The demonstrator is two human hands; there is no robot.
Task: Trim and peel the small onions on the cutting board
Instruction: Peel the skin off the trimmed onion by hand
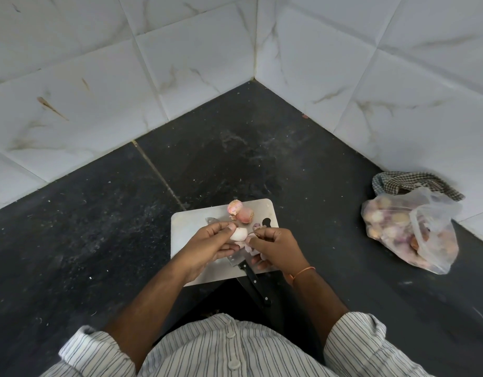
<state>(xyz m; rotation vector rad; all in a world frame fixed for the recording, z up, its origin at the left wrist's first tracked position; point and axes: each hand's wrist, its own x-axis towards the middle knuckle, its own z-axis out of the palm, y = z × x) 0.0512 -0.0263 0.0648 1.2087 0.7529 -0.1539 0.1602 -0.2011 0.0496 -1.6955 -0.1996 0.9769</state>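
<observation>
Onion [238,234], small and peeled white, is sitting at centre frame just above the cutting board [190,221]; we are seeing our left hand [207,247] gripping it with thumb and curled fingers. Our right hand [275,247] is sitting just right of it, fingers pinching a thin strip of skin [252,233] that is running back to the onion. Both hands are hovering close together over the middle of the board, nearly touching.

Two unpeeled pink onions [241,210] are lying touching each other at the board's upper edge, just above our hands. Peel scraps [248,248] are lying on the board between and under the hands. A black-handled knife [255,282] is resting at the board's lower edge, handle pointing toward the bottom of the frame and overhanging the board, blade mostly hidden under our hands.

At right of the frame a clear plastic bag [409,229] of more small onions is slumping on the dark countertop [99,227], with a checked cloth [414,183] just behind it against the white tiled wall [398,91]. An orange thread band [303,272] is circling our right wrist. Striped shirt sleeves [99,352] are filling the bottom of the frame.
</observation>
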